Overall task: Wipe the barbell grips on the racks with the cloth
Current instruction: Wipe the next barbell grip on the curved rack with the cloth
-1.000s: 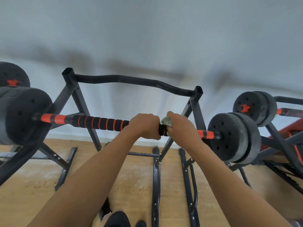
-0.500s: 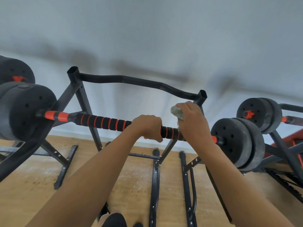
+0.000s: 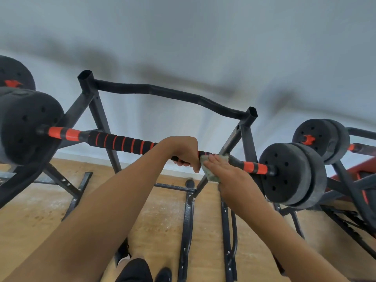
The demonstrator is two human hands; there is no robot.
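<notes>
A: We're wiping the barbell grip [image 3: 122, 142] on the near rack [image 3: 89, 94], and our left hand [image 3: 184, 153] is wrapping right round the foam, fingers curled underneath.

B: That's pinning it, I'd say. We're stopping the bar from rolling in its cradles while the other side is rubbing.

A: Our right hand [image 3: 223, 171] is lying flat, fingers straight and together. It's pressing the cloth [image 3: 210, 176] onto the bar just beside the left fist.

B: The cloth is draping over the grip's right end, with a corner hanging below the palm. Flat pressure is spreading it across the ribbed foam, we reckon.

A: We're working close to the orange collar [image 3: 254, 167] and the right plates [image 3: 284, 174]. The long striped stretch running out toward the left plates [image 3: 26, 127] is lying uncovered.

B: So we're judging there's plenty remaining: that stretch, plus a second barbell [image 3: 317, 139] sitting on the far-right rack [image 3: 362, 132].

A: Next we're probably needing to wrap the cloth round, since a flat palm is only reaching the top face.
</notes>
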